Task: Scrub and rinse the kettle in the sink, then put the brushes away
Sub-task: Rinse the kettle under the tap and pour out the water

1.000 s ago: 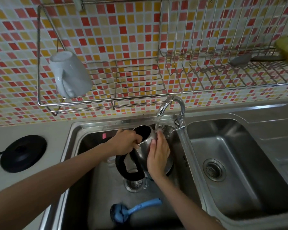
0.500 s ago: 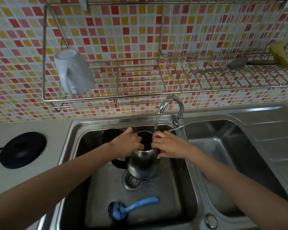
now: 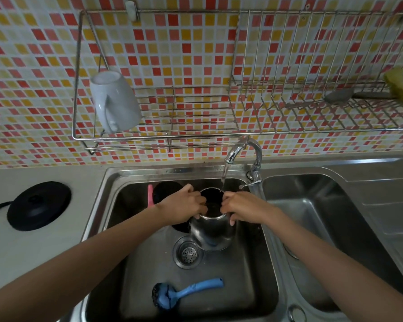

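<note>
Head view, frame centre: left hand (image 3: 184, 206) and right hand (image 3: 243, 206) each grip the kettle (image 3: 211, 225) rim, mouth up under the tap (image 3: 234, 153) stream, likely to rinse inside. Blue brush (image 3: 184, 292) lies below in the sink (image 3: 269, 270), unused.

Home kitchen: double sink (image 3: 330, 180), dish rack (image 3: 312, 133), tiles.

steel kettle (image 3: 211, 231) upright under running water in the left basin; blue brush (image 3: 184, 292) lies flat nearby.
</note>
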